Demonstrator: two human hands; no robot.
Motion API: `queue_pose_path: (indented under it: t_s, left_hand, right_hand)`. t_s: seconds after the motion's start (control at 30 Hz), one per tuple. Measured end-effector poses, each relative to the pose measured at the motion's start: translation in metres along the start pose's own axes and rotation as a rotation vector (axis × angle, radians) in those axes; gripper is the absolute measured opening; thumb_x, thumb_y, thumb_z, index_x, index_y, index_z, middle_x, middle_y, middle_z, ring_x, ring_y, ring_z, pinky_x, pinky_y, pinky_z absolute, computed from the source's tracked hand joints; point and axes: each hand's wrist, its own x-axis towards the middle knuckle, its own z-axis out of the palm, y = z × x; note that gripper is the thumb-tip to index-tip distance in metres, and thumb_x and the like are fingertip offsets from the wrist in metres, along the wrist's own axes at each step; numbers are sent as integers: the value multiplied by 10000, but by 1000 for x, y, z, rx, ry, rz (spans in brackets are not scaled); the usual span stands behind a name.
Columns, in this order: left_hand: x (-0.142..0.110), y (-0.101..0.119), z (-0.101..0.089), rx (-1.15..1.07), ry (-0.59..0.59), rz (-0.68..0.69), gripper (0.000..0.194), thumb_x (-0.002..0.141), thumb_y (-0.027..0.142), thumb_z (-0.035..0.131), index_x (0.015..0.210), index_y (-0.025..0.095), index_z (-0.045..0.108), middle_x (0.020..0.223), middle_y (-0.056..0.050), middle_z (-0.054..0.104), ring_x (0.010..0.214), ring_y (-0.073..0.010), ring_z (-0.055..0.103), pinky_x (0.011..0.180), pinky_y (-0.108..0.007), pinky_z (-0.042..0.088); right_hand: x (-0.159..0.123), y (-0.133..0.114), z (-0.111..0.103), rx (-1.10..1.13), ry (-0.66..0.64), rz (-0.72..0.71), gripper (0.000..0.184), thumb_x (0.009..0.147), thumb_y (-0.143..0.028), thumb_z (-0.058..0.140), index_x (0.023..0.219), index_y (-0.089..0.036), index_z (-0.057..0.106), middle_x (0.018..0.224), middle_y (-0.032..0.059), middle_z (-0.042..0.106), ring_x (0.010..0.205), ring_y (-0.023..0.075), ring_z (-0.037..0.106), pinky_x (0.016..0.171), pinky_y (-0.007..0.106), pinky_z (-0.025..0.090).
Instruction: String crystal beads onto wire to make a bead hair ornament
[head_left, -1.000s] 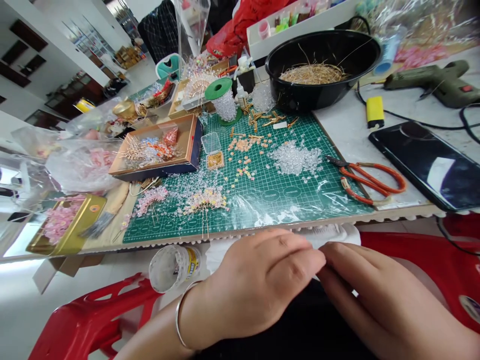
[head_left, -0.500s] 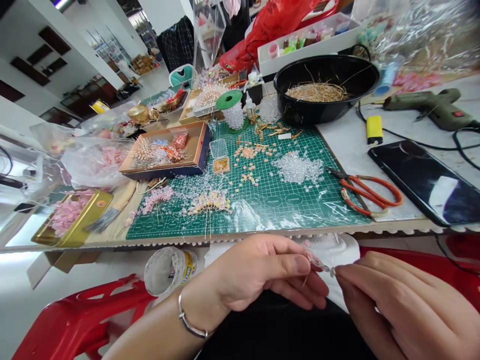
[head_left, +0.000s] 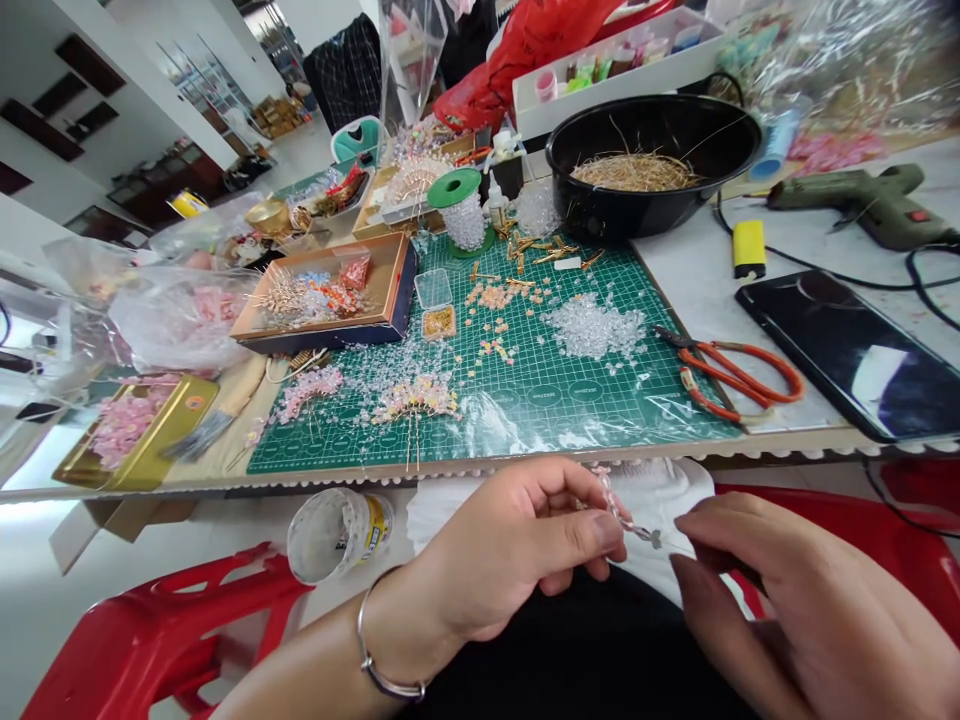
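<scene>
My left hand (head_left: 517, 545) is curled below the table's front edge, its thumb and fingers pinching a thin strand of clear beads (head_left: 619, 510). My right hand (head_left: 780, 590) faces it, fingertips pinched at the strand's lower end. Both hands hover over my dark lap, in front of a white cloth (head_left: 660, 500). A silver bangle (head_left: 379, 670) sits on my left wrist. Beyond the hands lies a green cutting mat (head_left: 540, 385) strewn with clear beads (head_left: 592, 325), peach beads and gold pieces.
Orange-handled pliers (head_left: 739, 375) and a dark tablet (head_left: 847, 350) lie right of the mat. A black bowl of straw-like wire (head_left: 652, 150), a green glue gun (head_left: 870, 200), a yellow lighter (head_left: 748, 248), a brown tray of beaded pieces (head_left: 330, 295), and a white jar (head_left: 337, 535) on a red stool surround it.
My hands went from pressed together low on my lap to lifted and slightly apart, and the beaded strand now shows between them. The view tilted a little.
</scene>
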Motion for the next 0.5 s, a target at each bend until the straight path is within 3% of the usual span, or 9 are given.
queue_pose_path:
  t_s: [0.1,0.2,0.3,0.43,0.5]
  left_hand:
    - [0,0,-1,-2,3,-4,294,758,306,828,836,144,595,727,13,628,609,-54,571,423,-135,314]
    - [1,0,0,-20,17,-10,307,737,296,840,834,144,592,736,10,632,611,-59,578,417,-137,311]
    - [2,-2,0,-62,29,-16,289,733,278,830,821,145,589,723,9,631,598,-62,576,410,-138,300]
    - [3,-6,-1,-142,18,-32,244,751,269,802,808,148,598,708,0,636,590,-69,592,404,-137,299]
    - [4,-7,-2,-192,-3,-42,237,755,272,800,810,146,607,706,-5,636,587,-70,596,400,-137,297]
  right_hand:
    - [-2,-1,1,45,-42,58,187,895,-80,525,1008,-229,518,841,42,634,713,195,661,626,311,571]
    - [1,-3,0,25,22,-20,209,866,-44,518,930,-241,488,779,17,611,689,191,662,562,273,552]
    - [4,-4,-1,-9,56,-68,214,867,-36,533,941,-236,521,775,-5,630,661,171,668,570,247,564]
    - [1,-2,1,-28,96,-117,238,844,-2,572,993,-187,574,810,32,665,697,190,667,599,294,573]
    - [-3,0,4,5,100,-50,240,850,-12,574,1001,-199,581,811,30,667,724,190,671,636,311,575]
